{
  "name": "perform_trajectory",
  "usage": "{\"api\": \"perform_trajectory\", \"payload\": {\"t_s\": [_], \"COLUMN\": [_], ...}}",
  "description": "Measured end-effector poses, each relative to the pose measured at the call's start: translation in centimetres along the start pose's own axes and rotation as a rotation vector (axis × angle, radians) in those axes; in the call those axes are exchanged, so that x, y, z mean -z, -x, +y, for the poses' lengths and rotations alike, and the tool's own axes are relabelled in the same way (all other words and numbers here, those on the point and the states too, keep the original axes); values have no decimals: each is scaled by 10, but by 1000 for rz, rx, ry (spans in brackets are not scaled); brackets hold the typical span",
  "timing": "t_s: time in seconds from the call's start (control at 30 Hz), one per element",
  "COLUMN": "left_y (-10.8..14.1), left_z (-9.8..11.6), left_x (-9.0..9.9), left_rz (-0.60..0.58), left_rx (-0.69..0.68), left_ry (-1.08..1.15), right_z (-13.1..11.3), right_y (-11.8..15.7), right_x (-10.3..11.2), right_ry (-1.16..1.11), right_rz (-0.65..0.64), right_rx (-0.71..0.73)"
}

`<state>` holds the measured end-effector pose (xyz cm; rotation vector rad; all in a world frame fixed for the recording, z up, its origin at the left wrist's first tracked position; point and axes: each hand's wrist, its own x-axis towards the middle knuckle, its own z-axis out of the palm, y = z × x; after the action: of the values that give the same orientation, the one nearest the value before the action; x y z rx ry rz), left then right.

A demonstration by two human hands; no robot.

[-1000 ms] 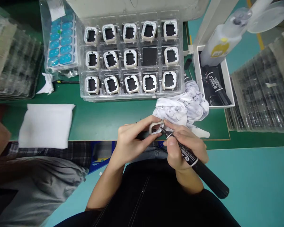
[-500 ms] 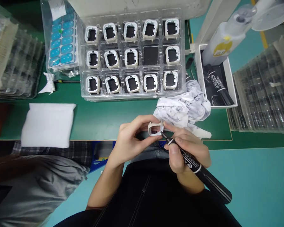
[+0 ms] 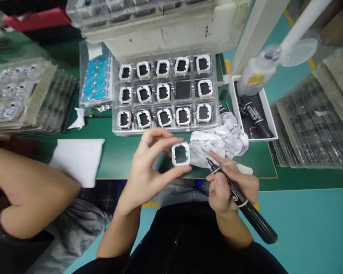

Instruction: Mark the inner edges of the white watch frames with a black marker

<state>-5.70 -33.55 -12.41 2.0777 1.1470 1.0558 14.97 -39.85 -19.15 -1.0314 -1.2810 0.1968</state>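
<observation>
My left hand [image 3: 148,171] pinches a white square watch-case-like frame [image 3: 188,155] between thumb and fingers, its opening facing me. A black marker pen [image 3: 241,201] lies in the grip of my right hand [image 3: 231,184]; its uncapped tip points up and left, a short way right of the frame and apart from it. Beyond the hands sits a clear plastic tray [image 3: 165,131] with rows of similar white frames. One pocket [image 3: 183,90] in its middle row shows only a dark square. Just past the marker tip lies a crumpled white cloth [image 3: 217,137].
At the right, a white box [image 3: 271,125] holds a bottle [image 3: 253,78] and another marker [image 3: 258,118]. Stacked trays [image 3: 317,125] stand beyond it, others [image 3: 54,102] at the left. A folded white sheet [image 3: 77,160] lies near a co-worker's arm [image 3: 34,190]. Blue pieces [image 3: 97,80] sit in a bag.
The marker tip has come away from the frame, and my hands have moved apart. The frame has turned to face me. A co-worker's arm has come in at left; the camera view has tilted up.
</observation>
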Motion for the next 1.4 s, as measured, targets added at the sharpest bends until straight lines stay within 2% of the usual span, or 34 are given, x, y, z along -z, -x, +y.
{"api": "perform_trajectory", "payload": {"t_s": [0.1, 0.17, 0.27, 0.33, 0.47, 0.6, 0.8, 0.93, 1.1, 1.2, 1.3, 1.4], "left_y": [-41, -74, -120, -142, -158, -164, -201, -221, -208, -182, -143, -96], "left_z": [-7, -17, -37, -48, -59, -56, -57, -56, -37, -19, -1, 9], "left_x": [21, 24, 12, 1, -13, -22, -51, -56, -55, -44, -26, -11], "left_rz": [2, -17, -57, -84, -49, -5, -98, -116, -148, -72, -4, 53], "left_rx": [-86, -136, -169, -161, -123, -162, -238, -203, -210, -158, 18, 218], "left_ry": [-264, -344, -428, -479, -527, -511, -472, -452, -266, -9, 329, 561], "right_z": [1, 0, 0, 0, -2, -3, -1, 1, -1, -1, 1, 3], "right_y": [0, -1, -1, -1, -5, -8, -6, -4, -4, -4, -3, -1], "right_x": [-5, -10, -14, -14, -15, -15, -14, -14, -14, -13, -13, -12], "right_ry": [-79, -75, -56, -37, 18, 33, 67, 111, 115, 115, 85, 54], "right_rz": [93, 105, 119, 120, 117, 113, 100, 112, 110, 102, 119, 117], "right_rx": [10, 39, 47, 48, 69, 91, 103, 99, 97, 94, 86, 50]}}
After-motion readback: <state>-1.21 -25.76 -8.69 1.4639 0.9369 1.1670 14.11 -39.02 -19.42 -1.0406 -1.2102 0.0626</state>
